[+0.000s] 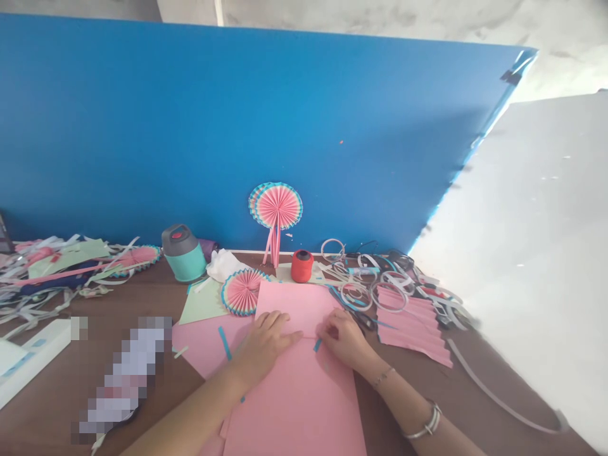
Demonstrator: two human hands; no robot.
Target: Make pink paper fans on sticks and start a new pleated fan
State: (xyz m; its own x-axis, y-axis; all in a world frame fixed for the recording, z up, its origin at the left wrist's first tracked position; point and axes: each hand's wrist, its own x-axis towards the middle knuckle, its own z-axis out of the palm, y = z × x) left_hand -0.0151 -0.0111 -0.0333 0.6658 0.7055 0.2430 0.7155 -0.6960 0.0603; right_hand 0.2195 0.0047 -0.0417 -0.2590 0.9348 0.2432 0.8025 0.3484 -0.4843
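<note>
My left hand [268, 339] lies flat on a pink sheet of paper [297, 399], thumb pointing toward the right hand. Across the sheet, between the hands, runs a line that looks like a crease or a paper edge. My right hand [344, 339] rests at the sheet's right side with thumb and fingers pinched together; what is between them is hidden. Just below those fingertips a short blue strip [317, 345] shows on the paper. More pink paper [204, 345] sticks out beneath on the left, with another blue strip [224, 342] on it.
Behind the sheet stand a red spool-like object [302, 266] and a round pleated paper fan [278, 206]. A second fan [244, 291] lies left of it, near a teal container [184, 253]. Tape rings [356, 296] and pleated pink paper [411, 326] lie right; paper scraps [47, 272] pile left.
</note>
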